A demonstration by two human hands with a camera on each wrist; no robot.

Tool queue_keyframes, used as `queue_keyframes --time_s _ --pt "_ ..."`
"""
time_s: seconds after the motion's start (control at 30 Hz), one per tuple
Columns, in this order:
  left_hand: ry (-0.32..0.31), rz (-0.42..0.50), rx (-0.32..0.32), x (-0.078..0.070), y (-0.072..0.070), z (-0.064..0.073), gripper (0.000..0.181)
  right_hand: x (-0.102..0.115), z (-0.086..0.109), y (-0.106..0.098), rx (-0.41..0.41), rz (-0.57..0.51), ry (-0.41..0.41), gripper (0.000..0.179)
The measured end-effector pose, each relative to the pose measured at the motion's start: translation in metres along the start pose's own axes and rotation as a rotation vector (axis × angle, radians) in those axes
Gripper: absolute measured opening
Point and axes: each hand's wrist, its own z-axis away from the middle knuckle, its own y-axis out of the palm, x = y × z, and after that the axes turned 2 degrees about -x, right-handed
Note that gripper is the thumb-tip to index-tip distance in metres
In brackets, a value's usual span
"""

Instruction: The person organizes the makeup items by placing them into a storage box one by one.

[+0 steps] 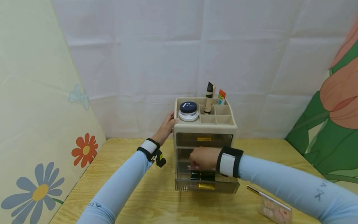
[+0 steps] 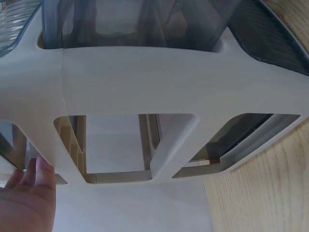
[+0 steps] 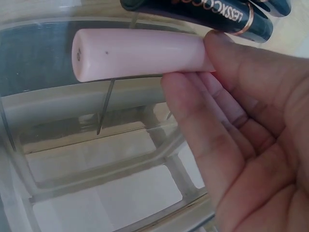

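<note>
My right hand [image 1: 205, 157] pinches a pink cosmetic tube [image 3: 140, 54] between thumb and fingertips, over the pulled-out lower drawer [image 1: 179, 183] of a cream makeup organizer [image 1: 205, 127]. Dark green lettered tubes [image 3: 198, 14] lie in that drawer, right beside the pink one. At the organizer's upper left side, my left hand [image 1: 167, 127] rests against the wall. In the left wrist view its straight fingers [image 2: 44, 176] touch the edge of a cutout in the frame.
On the organizer's top stand a dark-lidded round jar [image 1: 188, 107], a beige tube with a black cap [image 1: 208, 98] and a small orange-topped tube [image 1: 221, 96]. A makeup palette [image 1: 275, 210] and a slim pen-like stick [image 1: 253, 188] lie on the wooden table [image 1: 145, 199] to the right.
</note>
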Motion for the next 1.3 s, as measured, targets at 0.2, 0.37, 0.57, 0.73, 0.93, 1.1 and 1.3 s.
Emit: queue_keyframes --time_s 0.2,0.37,0.57,0.73,0.93,1.1,1.3 --pt "0.003 -0.005 0.0 -0.001 0.001 0.0 0.066 -0.001 -0.001 0.0 -0.002 0.025 -0.009 0.021" --pt "0.001 -0.008 0.006 -0.001 0.0 0.001 0.064 -0.003 -0.002 0.0 0.0 0.045 -0.022 0.023" --pt "-0.004 -0.004 0.01 -0.004 0.001 0.003 0.065 -0.002 0.003 -0.01 0.017 0.04 0.004 0.018" --pt "-0.015 0.006 0.01 -0.005 0.001 0.003 0.065 0.001 0.014 -0.023 -0.007 0.013 -0.005 0.014" --pt "-0.028 -0.002 -0.001 -0.004 0.001 0.003 0.066 0.005 0.03 -0.036 -0.045 0.004 0.022 0.014" --pt "-0.032 -0.008 0.002 -0.003 0.001 0.003 0.068 0.006 0.051 -0.045 -0.106 -0.011 -0.01 0.02" --pt "-0.032 -0.004 -0.001 -0.006 0.002 0.003 0.067 -0.001 0.078 -0.051 -0.158 -0.037 0.045 0.013"
